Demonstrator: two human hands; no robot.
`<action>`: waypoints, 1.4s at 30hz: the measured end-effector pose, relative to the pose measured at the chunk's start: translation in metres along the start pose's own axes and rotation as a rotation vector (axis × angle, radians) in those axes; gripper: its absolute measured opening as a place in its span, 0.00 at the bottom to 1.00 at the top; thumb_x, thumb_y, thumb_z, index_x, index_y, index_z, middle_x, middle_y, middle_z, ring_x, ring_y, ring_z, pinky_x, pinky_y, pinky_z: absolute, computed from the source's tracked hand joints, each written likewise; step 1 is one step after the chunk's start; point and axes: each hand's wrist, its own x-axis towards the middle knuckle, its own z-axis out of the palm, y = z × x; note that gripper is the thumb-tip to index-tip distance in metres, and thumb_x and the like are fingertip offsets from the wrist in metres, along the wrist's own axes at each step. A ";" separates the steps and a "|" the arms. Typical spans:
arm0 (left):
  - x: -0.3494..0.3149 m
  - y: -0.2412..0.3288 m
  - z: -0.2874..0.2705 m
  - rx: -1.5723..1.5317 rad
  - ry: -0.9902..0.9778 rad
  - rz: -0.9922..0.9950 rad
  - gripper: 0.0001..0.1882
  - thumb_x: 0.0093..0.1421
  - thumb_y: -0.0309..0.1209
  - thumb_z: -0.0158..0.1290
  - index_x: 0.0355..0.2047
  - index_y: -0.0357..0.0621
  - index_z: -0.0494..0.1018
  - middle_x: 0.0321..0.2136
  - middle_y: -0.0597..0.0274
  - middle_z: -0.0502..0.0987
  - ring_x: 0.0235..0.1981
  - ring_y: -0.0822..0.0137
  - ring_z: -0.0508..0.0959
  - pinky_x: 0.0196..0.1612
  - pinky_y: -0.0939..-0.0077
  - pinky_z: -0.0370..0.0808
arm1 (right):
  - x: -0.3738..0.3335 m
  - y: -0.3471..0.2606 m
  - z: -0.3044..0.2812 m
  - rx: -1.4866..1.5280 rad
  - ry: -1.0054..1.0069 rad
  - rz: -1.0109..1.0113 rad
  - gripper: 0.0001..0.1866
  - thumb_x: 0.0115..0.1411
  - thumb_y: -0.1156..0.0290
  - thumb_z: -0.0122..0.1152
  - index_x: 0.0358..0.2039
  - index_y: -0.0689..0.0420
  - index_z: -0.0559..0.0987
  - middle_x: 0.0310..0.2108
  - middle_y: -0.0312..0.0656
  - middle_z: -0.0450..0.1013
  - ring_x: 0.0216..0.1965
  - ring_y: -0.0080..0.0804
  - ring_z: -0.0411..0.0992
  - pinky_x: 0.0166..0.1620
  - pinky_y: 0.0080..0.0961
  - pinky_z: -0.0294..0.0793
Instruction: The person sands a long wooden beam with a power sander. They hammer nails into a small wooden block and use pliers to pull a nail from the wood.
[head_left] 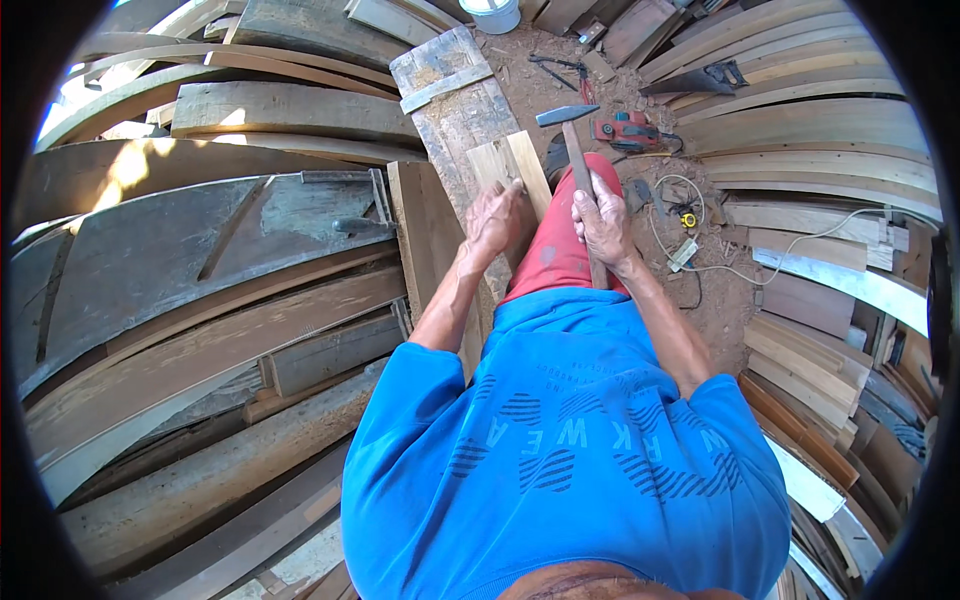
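Note:
My right hand [603, 222] is wrapped round the wooden handle of a hammer [577, 150], which stands up along my right thigh with its grey metal head at the far end. To the left, my left hand [492, 222] is closed, its fingers curled and the thumb side at a pale wooden piece [495, 162]. Whatever is pinched in those fingers is too small to make out. A lighter wooden strip [530, 166] runs along the right side of that piece, beside my red-trousered leg. Beneath them lies a worn, dusty plank [445, 125] with a crosspiece.
A red power tool [628, 132], a hand saw [695, 80], pincers [583, 85] and a yellow tape measure [687, 220] lie ahead and to the right. A white cable [735, 272] trails over the floor. Stacked boards [300, 110] line both sides; a white bucket [492, 15] stands far ahead.

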 end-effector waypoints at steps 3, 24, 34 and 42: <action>0.003 -0.018 0.019 -0.253 0.043 0.172 0.11 0.63 0.29 0.55 0.43 0.47 0.83 0.31 0.43 0.81 0.33 0.44 0.82 0.38 0.53 0.79 | 0.001 -0.004 0.002 -0.020 -0.015 -0.026 0.28 0.73 0.60 0.53 0.68 0.58 0.64 0.25 0.28 0.66 0.21 0.11 0.63 0.22 0.13 0.65; 0.099 -0.029 -0.027 -0.347 -0.113 -0.130 0.10 0.64 0.32 0.55 0.37 0.39 0.82 0.29 0.46 0.83 0.34 0.53 0.84 0.40 0.60 0.78 | -0.004 -0.112 0.001 -0.265 -0.006 -0.312 0.29 0.73 0.56 0.53 0.67 0.62 0.65 0.25 0.30 0.67 0.24 0.16 0.64 0.30 0.20 0.68; 0.105 -0.031 -0.028 -0.227 -0.193 -0.030 0.13 0.65 0.36 0.54 0.39 0.41 0.82 0.32 0.41 0.81 0.38 0.44 0.83 0.42 0.53 0.78 | 0.006 -0.099 -0.001 -0.517 0.036 -0.443 0.29 0.72 0.60 0.53 0.68 0.61 0.65 0.32 0.52 0.78 0.30 0.41 0.79 0.37 0.36 0.76; 0.096 -0.026 -0.033 -0.109 -0.177 0.013 0.14 0.67 0.40 0.53 0.37 0.41 0.81 0.32 0.41 0.81 0.39 0.42 0.82 0.42 0.49 0.77 | 0.027 -0.091 -0.001 -0.840 -0.048 -0.436 0.27 0.70 0.61 0.54 0.67 0.56 0.67 0.40 0.65 0.77 0.42 0.63 0.78 0.45 0.47 0.78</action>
